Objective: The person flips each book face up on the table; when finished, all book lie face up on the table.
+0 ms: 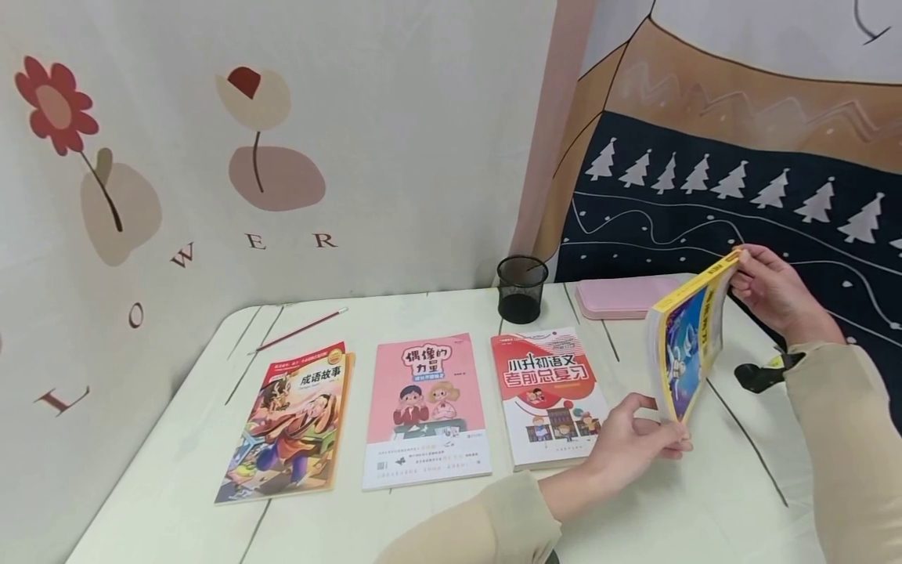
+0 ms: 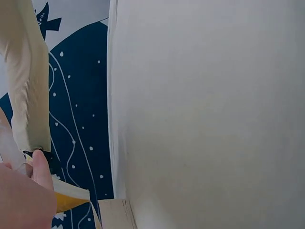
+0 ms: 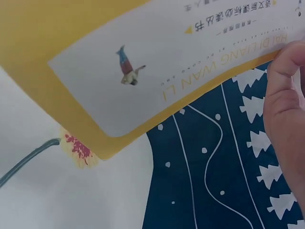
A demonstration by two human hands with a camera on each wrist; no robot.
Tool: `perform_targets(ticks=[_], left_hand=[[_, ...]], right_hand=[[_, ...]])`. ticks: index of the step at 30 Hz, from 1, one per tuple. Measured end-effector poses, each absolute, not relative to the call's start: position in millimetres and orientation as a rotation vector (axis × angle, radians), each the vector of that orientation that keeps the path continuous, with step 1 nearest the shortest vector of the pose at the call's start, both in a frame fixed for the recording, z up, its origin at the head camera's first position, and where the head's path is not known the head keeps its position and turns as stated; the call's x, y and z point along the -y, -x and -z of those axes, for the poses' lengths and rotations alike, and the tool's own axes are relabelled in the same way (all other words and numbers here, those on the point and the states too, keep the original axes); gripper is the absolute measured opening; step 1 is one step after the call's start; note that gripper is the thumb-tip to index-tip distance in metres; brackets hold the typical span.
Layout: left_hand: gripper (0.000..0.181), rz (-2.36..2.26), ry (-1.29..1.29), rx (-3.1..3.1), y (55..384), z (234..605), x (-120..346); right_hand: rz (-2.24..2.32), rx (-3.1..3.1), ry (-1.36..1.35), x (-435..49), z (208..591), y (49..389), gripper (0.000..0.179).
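Observation:
Both hands hold a yellow-edged book [image 1: 685, 345] upright above the right side of the table, its blue cover facing left. My right hand [image 1: 775, 291] pinches its upper far corner. At the lower near corner, my left hand [image 1: 627, 446] grips it between thumb and fingers. The right wrist view shows the yellow and white back cover [image 3: 128, 71] with the right hand [image 3: 288, 100] at its edge. In the left wrist view the left hand [image 2: 28, 195] is at the lower left, beside a yellow and white part of the book [image 2: 71, 200].
On the table lie a red-topped book [image 1: 550, 399], a pink book [image 1: 426, 407], a colourful storybook [image 1: 289, 423] and a pencil [image 1: 299, 329]. A black mesh pen cup [image 1: 521, 290] and a pink pencil case [image 1: 620, 298] stand along the back, before a printed curtain [image 1: 423, 157].

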State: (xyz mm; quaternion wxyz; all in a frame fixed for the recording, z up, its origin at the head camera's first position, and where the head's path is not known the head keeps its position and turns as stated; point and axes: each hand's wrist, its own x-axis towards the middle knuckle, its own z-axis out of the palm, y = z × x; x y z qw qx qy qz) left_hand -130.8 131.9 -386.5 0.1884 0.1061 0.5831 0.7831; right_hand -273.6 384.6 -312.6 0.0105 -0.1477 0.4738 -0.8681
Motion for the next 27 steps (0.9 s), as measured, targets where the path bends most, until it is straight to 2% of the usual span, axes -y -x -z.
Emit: perform_targets(ticks=[11, 19, 27], left_hand=[[0.023, -2.222, -0.205, -1.653, 134, 395, -139], [0.024, -2.215, -0.129, -1.673, 131, 396, -145], [0.026, -2.254, -0.006, -1.640, 130, 397, -152]], right_hand=[[2.530, -1.830, 0.245, -392, 316, 274, 0.015], [2.137, -2.208, 0.112, -410, 328, 281, 0.026], [1.695, -2.529, -0.076, -400, 325, 273, 0.043]])
